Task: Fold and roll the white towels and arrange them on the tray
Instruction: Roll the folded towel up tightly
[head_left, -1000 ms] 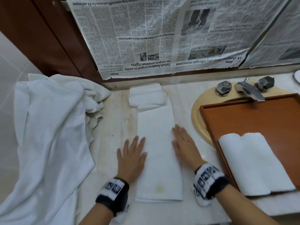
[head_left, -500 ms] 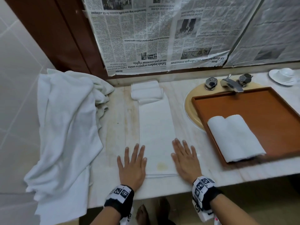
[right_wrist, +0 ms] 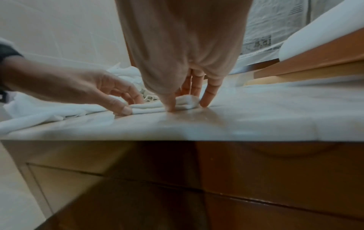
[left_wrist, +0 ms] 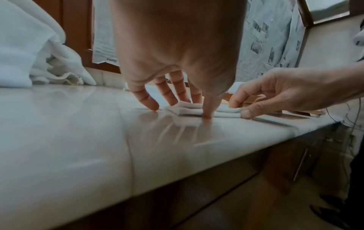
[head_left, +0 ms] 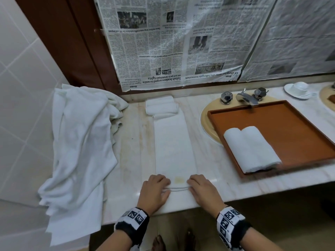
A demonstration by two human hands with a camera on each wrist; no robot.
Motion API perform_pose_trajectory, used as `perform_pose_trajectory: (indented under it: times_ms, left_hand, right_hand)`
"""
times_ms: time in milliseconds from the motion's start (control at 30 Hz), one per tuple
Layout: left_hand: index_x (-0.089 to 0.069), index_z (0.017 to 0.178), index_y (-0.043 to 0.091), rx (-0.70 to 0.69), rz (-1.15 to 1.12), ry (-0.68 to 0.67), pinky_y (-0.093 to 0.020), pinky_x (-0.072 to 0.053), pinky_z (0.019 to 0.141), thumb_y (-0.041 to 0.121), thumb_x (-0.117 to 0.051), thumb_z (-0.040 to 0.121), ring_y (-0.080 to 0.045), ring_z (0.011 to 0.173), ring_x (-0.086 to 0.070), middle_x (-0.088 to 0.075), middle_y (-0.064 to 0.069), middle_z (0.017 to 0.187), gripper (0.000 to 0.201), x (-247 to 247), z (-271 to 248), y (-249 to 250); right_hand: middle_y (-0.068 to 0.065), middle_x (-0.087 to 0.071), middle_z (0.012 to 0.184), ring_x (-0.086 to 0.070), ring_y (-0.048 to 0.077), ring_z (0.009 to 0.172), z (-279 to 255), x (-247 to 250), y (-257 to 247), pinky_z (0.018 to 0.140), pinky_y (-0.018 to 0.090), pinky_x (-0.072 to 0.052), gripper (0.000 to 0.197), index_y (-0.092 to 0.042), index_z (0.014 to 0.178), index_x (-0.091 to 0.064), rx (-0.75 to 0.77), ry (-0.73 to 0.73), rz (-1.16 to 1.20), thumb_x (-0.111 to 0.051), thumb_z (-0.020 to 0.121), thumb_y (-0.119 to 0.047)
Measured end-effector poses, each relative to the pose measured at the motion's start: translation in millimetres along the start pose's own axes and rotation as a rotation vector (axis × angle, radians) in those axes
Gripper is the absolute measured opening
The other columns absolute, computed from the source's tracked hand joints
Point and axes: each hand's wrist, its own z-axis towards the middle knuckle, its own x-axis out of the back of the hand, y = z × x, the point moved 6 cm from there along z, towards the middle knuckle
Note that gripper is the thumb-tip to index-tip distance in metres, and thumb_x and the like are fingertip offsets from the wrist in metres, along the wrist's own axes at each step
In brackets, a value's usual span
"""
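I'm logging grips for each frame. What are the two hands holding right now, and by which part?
Both hold the folded towel by its near end: the left hand pinches the left corner, the right hand the right corner.

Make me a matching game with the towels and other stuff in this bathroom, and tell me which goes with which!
Things:
1. long folded towel
2. rolled towel
3. messy towel pile
4. cup and saucer

Places:
A. far right of the counter, past the tap
B. on the brown tray
C. left end of the counter, hanging over the edge
D. pinched at its near end by the left hand and right hand

Pairs: 1-D, 2-B, 3-C, 4-A
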Motion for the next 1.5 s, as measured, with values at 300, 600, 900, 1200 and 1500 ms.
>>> perform_pose_trajectory:
  times_ms: [300,600,900,1200,1500]
  left_hand:
    - [-0.059,0.079,0.024,0.010,0.313,-0.005,-0.031,-0.042,0.053,0.037,-0.047,0.074,-0.019,0.065,-0.056,-0.056,0.006,0.075,0.019,-11,8,15]
    - [-0.050,0.094,0.033,0.041,0.208,-0.038,-0.028,-0.040,0.055,0.050,-0.054,0.077,-0.012,0.073,-0.053,-0.051,0.014,0.087,0.024,-11,2,28]
    - [-0.063,0.097,0.022,0.223,-0.126,-0.068,-0.030,-0.042,0.074,0.036,-0.049,0.100,-0.014,0.086,-0.058,-0.064,0.009,0.090,0.020,-3,17,13]
    - [-0.056,0.084,0.028,0.495,-0.288,0.021,-0.027,-0.040,0.077,0.034,-0.069,0.086,-0.012,0.088,-0.053,-0.054,0.005,0.091,0.014,-5,23,3]
    - [-0.062,0.089,0.026,0.367,-0.154,0.152,-0.027,-0.046,0.067,0.017,-0.063,0.090,-0.014,0.085,-0.050,-0.045,0.008,0.096,0.009,-4,21,19]
  right_hand:
    - [0.007,-0.058,0.082,-0.057,0.025,0.071,10,1,-3,0.056,0.031,-0.051,0.021,-0.010,0.080,-0.063,0.026,-0.020,-0.181,-0.047,0.066,-0.014]
    - [0.003,-0.056,0.095,-0.052,0.021,0.088,16,15,14,0.070,0.028,-0.041,0.027,-0.011,0.097,-0.057,0.010,-0.199,-0.005,-0.039,0.089,-0.030]
    - [-0.001,-0.064,0.095,-0.059,0.019,0.085,29,19,35,0.079,0.035,-0.048,0.018,-0.013,0.100,-0.056,-0.207,-0.291,0.341,-0.045,0.098,-0.028]
    - [-0.001,-0.048,0.088,-0.045,0.019,0.064,23,19,28,0.049,0.028,-0.030,0.019,-0.018,0.093,-0.053,-0.071,0.076,-0.096,-0.070,0.086,-0.013]
    - [0.001,-0.064,0.108,-0.061,0.020,0.091,-1,-3,6,0.077,0.031,-0.050,0.033,-0.018,0.103,-0.067,0.260,0.018,-0.186,-0.063,0.071,-0.013]
